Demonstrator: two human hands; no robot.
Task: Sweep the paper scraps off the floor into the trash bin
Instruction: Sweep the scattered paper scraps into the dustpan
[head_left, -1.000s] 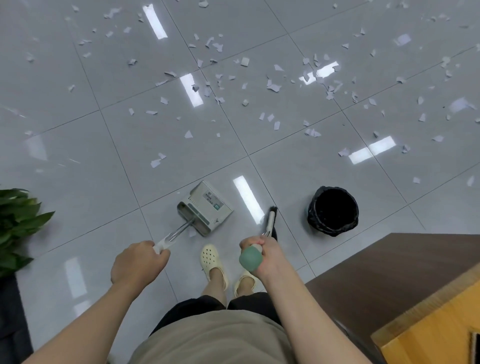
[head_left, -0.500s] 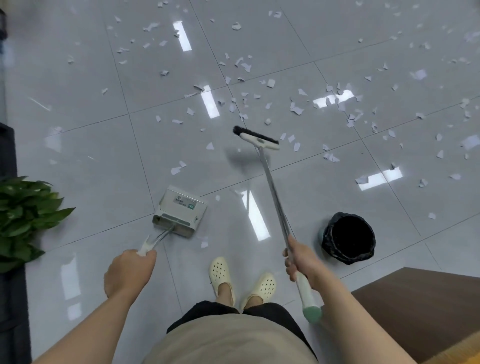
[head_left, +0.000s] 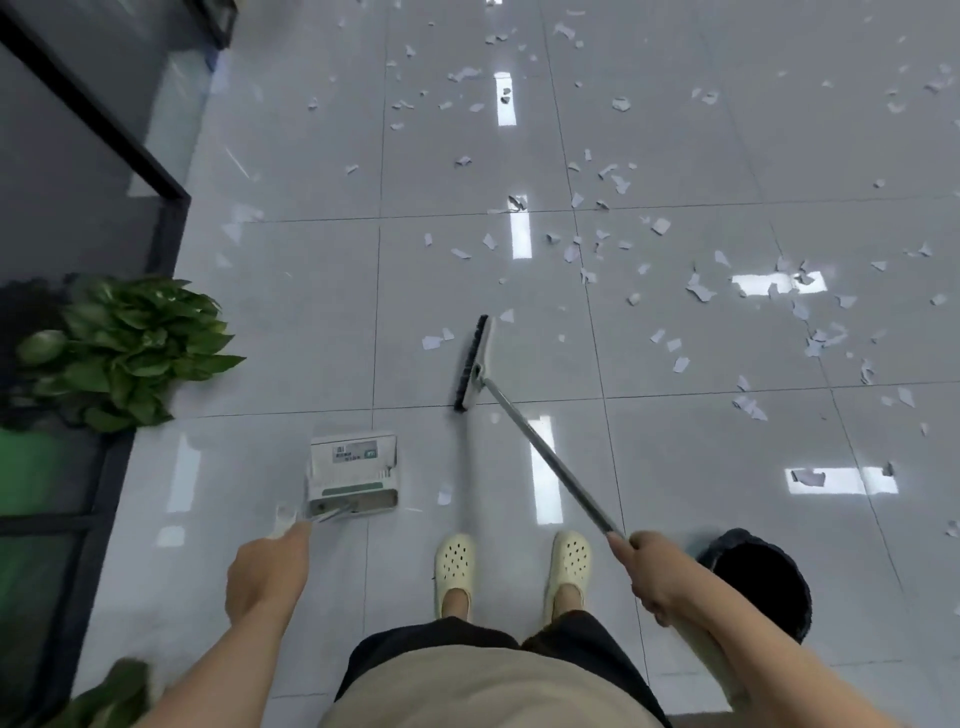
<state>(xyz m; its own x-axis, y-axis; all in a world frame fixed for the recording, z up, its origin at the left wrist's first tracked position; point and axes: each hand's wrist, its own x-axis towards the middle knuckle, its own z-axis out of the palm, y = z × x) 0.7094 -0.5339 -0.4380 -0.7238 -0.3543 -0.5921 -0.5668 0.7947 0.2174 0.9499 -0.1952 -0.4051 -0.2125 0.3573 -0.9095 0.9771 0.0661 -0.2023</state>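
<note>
Several white paper scraps (head_left: 613, 244) lie scattered over the grey tiled floor ahead and to the right. My right hand (head_left: 649, 569) grips the long broom handle; the broom head (head_left: 474, 364) rests on the floor in front of my feet, bristles facing left, with a scrap (head_left: 432, 342) just beside it. My left hand (head_left: 267, 571) holds the dustpan's handle, and the grey dustpan (head_left: 353, 473) sits on the floor ahead of that hand. The black-lined trash bin (head_left: 763, 582) stands at my right, partly hidden by my right forearm.
A leafy potted plant (head_left: 124, 348) stands at the left by a dark-framed glass partition (head_left: 88, 156). My two feet in cream clogs (head_left: 511, 571) stand between dustpan and bin. One scrap (head_left: 444, 493) lies right of the dustpan.
The view has turned left. The broom swung out from beside my feet, its head now lies nearer and turned sideways. The dustpan has straightened in front of my left hand.
</note>
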